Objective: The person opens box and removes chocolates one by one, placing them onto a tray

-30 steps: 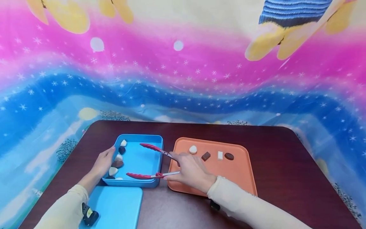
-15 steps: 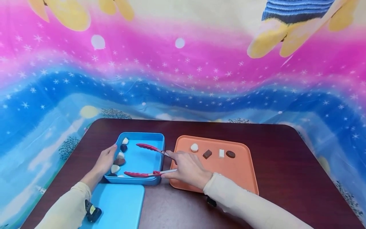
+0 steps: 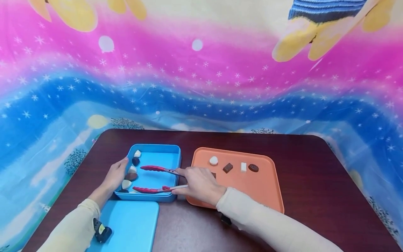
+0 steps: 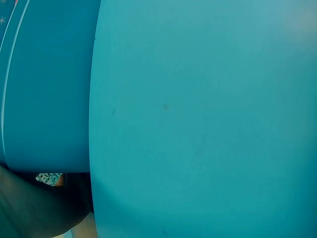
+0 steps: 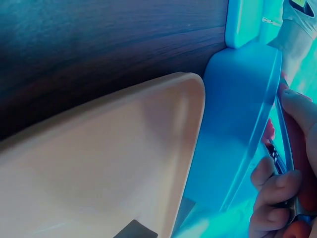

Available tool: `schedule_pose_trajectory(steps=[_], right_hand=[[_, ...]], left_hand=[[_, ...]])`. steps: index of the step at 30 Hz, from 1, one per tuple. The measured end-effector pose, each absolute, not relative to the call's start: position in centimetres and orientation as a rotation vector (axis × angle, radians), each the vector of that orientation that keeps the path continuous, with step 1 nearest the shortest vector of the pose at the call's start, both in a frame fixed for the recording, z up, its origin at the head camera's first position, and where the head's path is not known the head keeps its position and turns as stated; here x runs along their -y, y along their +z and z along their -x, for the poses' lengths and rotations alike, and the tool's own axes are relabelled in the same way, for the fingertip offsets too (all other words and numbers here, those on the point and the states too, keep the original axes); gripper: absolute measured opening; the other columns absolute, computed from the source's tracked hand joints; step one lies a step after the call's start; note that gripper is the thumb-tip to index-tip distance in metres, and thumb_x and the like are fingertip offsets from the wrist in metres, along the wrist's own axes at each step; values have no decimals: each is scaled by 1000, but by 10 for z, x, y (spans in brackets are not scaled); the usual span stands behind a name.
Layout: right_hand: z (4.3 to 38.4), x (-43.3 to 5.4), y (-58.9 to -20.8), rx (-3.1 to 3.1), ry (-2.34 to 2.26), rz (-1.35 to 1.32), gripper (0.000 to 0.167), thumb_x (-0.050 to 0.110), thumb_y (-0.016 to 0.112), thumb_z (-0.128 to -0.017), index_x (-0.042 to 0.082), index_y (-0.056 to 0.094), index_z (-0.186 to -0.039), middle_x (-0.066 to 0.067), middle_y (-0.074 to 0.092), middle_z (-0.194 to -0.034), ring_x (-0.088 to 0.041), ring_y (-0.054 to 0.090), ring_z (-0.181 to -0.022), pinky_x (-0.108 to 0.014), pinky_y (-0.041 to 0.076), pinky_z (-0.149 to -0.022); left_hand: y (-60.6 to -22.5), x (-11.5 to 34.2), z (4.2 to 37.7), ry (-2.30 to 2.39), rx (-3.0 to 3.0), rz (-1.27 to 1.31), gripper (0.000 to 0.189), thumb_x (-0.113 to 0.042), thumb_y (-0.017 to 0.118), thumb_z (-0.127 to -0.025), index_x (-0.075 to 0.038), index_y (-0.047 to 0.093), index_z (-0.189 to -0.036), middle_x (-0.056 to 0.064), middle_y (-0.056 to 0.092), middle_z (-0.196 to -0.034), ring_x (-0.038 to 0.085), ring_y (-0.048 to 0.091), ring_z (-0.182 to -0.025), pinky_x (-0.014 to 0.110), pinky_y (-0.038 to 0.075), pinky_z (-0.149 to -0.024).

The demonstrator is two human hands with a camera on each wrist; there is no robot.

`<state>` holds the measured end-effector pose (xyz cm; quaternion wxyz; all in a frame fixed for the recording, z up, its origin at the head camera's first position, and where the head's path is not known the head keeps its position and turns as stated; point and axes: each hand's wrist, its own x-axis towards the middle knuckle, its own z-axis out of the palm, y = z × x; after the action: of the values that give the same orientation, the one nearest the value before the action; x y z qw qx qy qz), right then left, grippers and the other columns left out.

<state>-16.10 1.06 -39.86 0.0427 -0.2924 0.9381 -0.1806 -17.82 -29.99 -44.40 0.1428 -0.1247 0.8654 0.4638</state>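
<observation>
My right hand (image 3: 201,183) grips a pair of red-tipped tongs (image 3: 152,168), also partly seen in the right wrist view. The tongs' arms are spread apart over the blue box (image 3: 158,148), with nothing between the tips. Against the box's left wall lie several white, brown and dark chocolate-like pieces, including a brown piece (image 3: 131,176) and a pale piece (image 3: 126,184). My left hand (image 3: 114,176) holds the box at its left side; its fingertips are partly hidden. On the orange tray (image 3: 252,196) sit a white piece (image 3: 213,160), a brown block (image 3: 228,168), a white block (image 3: 244,167) and a dark oval (image 3: 253,168).
A blue lid (image 3: 126,225) lies in front of the box, under the left forearm. Another dark piece (image 3: 213,175) shows from behind the right hand. The dark wooden table (image 3: 315,175) ends at a patterned cloth (image 3: 201,87).
My right hand has shifted left with the tongs, and their arms have drawn closer together. A dark piece on the tray has come into sight behind that hand. The left hand stays at the box.
</observation>
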Motion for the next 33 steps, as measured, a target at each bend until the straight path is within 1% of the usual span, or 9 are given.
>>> schedule_pose_trajectory(steps=[2, 6, 10, 14, 18, 21, 27, 30, 33], right_hand=[[161, -8, -398, -2871, -531, 899, 64, 62, 72, -85, 26, 65, -138, 6, 45, -51, -10, 37, -47, -21, 22, -38], [160, -4, -397, -2860, -523, 924, 60, 61, 71, -86, 27, 66, -136, 7, 47, -52, -9, 38, -48, -22, 24, -38], [158, -1, -397, -2840, -526, 960, 56, 59, 70, -88, 27, 68, -134, 10, 56, -60, -5, 46, -53, -23, 33, -38], [158, 1, -396, -2827, -514, 996, 52, 57, 70, -89, 28, 68, -132, 11, 69, -76, -1, 54, -61, -21, 39, -41], [160, 3, -392, -2845, -425, 1088, 53, 55, 71, -90, 27, 66, -135, 7, 77, -97, -4, 63, -72, -18, 39, -43], [160, 8, -389, -2871, -327, 1162, 54, 55, 70, -91, 27, 65, -137, 4, 78, -105, -8, 68, -78, -17, 37, -42], [163, 18, -386, -2881, -248, 1228, 53, 54, 71, -90, 26, 66, -135, 4, 78, -101, -7, 63, -64, -16, 36, -40], [168, 15, -379, -2864, -227, 1253, 53, 52, 74, -88, 26, 67, -134, 4, 78, -101, -5, 62, -64, -15, 38, -42], [176, 8, -369, -2846, -200, 1258, 53, 50, 78, -86, 28, 68, -133, 6, 77, -95, -5, 59, -64, -15, 39, -43]], left_hand=[[-444, 300, 178, 1338, -2499, 359, 79, -61, 11, -106, -6, 5, -163, 30, 18, -165, 53, 17, -151, 77, 18, -117], [-444, 300, 177, 1344, -2495, 359, 79, -61, 11, -106, -6, 5, -163, 31, 25, -163, 53, 20, -151, 77, 18, -117], [-444, 300, 177, 1342, -2502, 365, 79, -61, 13, -106, -6, 5, -163, 31, 25, -163, 53, 20, -151, 78, 19, -116], [-445, 300, 176, 1336, -2506, 363, 79, -61, 13, -106, -6, 5, -163, 31, 25, -162, 53, 21, -150, 78, 21, -116], [-445, 300, 178, 1338, -2506, 351, 79, -61, 12, -106, -6, 5, -163, 31, 25, -162, 53, 23, -150, 77, 21, -116], [-444, 303, 177, 1332, -2515, 350, 80, -61, 12, -106, -6, 3, -163, 30, 18, -165, 54, 18, -151, 76, 20, -117], [-444, 305, 178, 1314, -2533, 356, 77, -58, 12, -107, -5, 2, -162, 27, 9, -168, 52, 11, -154, 73, 19, -119], [-443, 304, 180, 1316, -2546, 332, 75, -55, 11, -108, -4, 3, -162, 26, 9, -168, 50, 10, -155, 70, 17, -121], [-443, 302, 181, 1317, -2557, 320, 74, -55, 10, -108, -4, 4, -162, 26, 9, -168, 49, 10, -155, 68, 16, -122]])
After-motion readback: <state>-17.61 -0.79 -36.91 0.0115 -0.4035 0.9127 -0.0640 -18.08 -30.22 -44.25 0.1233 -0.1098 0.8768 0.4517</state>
